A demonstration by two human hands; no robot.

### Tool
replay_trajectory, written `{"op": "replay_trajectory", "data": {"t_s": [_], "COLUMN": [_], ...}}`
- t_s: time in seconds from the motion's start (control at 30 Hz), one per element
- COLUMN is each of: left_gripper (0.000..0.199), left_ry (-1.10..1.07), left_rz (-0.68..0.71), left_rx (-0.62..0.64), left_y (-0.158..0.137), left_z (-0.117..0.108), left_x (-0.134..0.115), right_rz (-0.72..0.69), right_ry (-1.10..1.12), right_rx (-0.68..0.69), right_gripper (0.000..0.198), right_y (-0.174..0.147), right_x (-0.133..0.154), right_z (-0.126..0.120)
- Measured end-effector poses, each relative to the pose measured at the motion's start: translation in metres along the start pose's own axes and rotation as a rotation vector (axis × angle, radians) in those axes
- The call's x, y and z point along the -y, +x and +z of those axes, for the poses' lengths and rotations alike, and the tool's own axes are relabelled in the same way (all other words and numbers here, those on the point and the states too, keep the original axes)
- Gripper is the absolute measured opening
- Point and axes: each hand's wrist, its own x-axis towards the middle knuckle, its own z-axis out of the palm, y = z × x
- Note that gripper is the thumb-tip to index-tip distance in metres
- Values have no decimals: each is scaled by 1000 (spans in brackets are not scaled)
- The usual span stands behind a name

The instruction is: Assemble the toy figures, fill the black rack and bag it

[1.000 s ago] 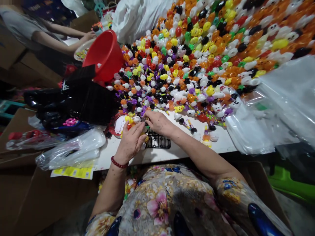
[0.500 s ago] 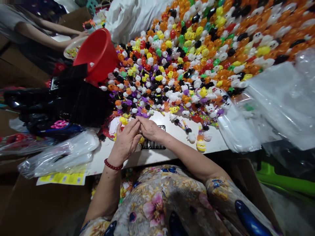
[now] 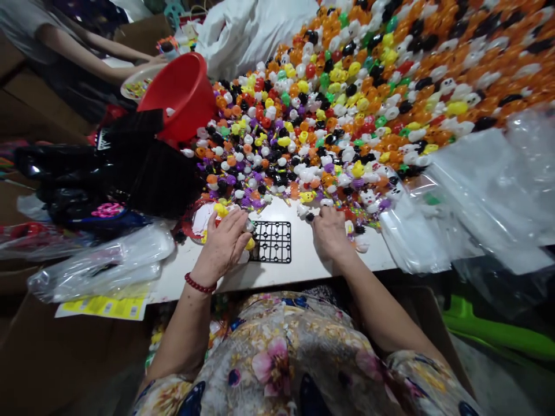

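Note:
At the left of the work area, my left hand (image 3: 222, 244) is closed around small plastic toy pieces. A whitish piece (image 3: 250, 225) and a yellow piece (image 3: 250, 244) show at its thumb and fingertips. Beside it on the white table lies a flat black plastic grid (image 3: 276, 242). On the right, my right hand (image 3: 332, 232) has its fingers curled down on the tabletop among small toys, and what is under the fingertips is hidden. A white toy piece (image 3: 362, 247) lies just right of that hand. A red-rimmed round tray (image 3: 187, 222) sits partly behind my left hand.
A large heap of colourful plastic toy figures (image 3: 321, 110) covers the back of the table. Clear plastic bags (image 3: 418, 242) lie right, more plastic bags (image 3: 108, 263) left. A red bucket (image 3: 177, 92) and black bags (image 3: 143, 167) stand at left. Another person's arm (image 3: 82, 58) reaches in.
My right hand has left my left hand and moved right to the small toys at the heap's edge, uncovering the black grid. My left hand has hardly moved.

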Motion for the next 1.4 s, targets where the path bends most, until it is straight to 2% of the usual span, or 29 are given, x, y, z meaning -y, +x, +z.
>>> {"op": "replay_trajectory", "data": {"t_s": [0.1, 0.27, 0.37, 0.47, 0.6, 0.67, 0.73, 0.8, 0.87, 1.03, 1.4], "left_gripper": [53, 51, 52, 52, 51, 51, 52, 53, 53, 53, 53], "left_ry": [12, 12, 6, 2, -5, -10, -13, -11, -4, 0, -40], "left_rz": [-11, -23, -22, -17, -13, -12, -7, 4, 14, 5, -10], "left_rx": [3, 5, -11, 2, 30, 31, 30, 26, 17, 24, 25], "left_y": [0, 1, 1, 1, 1, 1, 1, 1, 0, -1, 2], "left_z": [-1, 1, 1, 0, 0, 0, 0, 0, 0, 0, -1], "left_x": [-1, -2, -2, -2, -1, -1, -1, 0, 0, 1, 1], "right_rz": [23, 21, -28, -5, 116, 114, 93, 95, 108, 58, -144], "right_ry": [154, 668, 723, 598, 548, 647, 843, 1032, 1117, 998, 789], "right_rx": [-8, 94, 130, 84, -30, -61, -31, 61, 138, 187, 247], "right_gripper": [22, 24, 27, 26, 36, 31, 23, 18, 19, 23, 26], "right_y": [2, 15, 31, 45, 51, 51, 51, 50, 49, 49, 59], "right_x": [12, 59, 81, 79, 52, 45, 49, 64, 84, 115, 106], "right_z": [2, 4, 7, 9, 4, 2, 4, 10, 18, 26, 24]}}
